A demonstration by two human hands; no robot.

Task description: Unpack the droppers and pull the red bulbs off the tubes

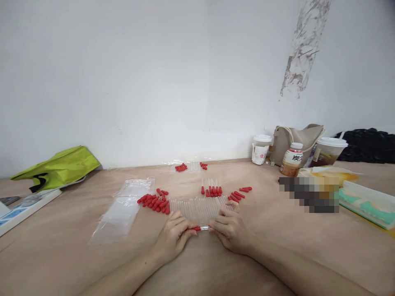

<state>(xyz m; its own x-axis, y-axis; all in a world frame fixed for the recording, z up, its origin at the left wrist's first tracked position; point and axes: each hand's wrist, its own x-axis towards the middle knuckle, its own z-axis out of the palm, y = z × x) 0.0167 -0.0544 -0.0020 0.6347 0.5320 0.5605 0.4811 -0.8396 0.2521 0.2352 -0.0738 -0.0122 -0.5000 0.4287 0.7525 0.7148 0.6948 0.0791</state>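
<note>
Between thumb and fingers, my left hand [175, 232] pinches a red rubber dropper bulb [195, 228]. A clear glass tube [204, 228] meets the bulb's open end, and my right hand [230, 226] is closed on the tube's other end. Just beyond both hands lies a row of clear glass tubes [197, 209] side by side. Loose red bulbs [154, 202] are heaped left of the row, with several more [236, 196] to its right. Behind it, several tubes with red bulbs on their ends [212, 191] lie together.
Clear plastic bags [119, 218] lie flat at left, near a yellow-green bag [68, 166] and a white power strip [33, 207]. More bulbs [181, 167] lie by the wall. A paper cup [261, 150], a bottle [291, 159], a drink cup [328, 152] and a green-and-white box [367, 203] stand right.
</note>
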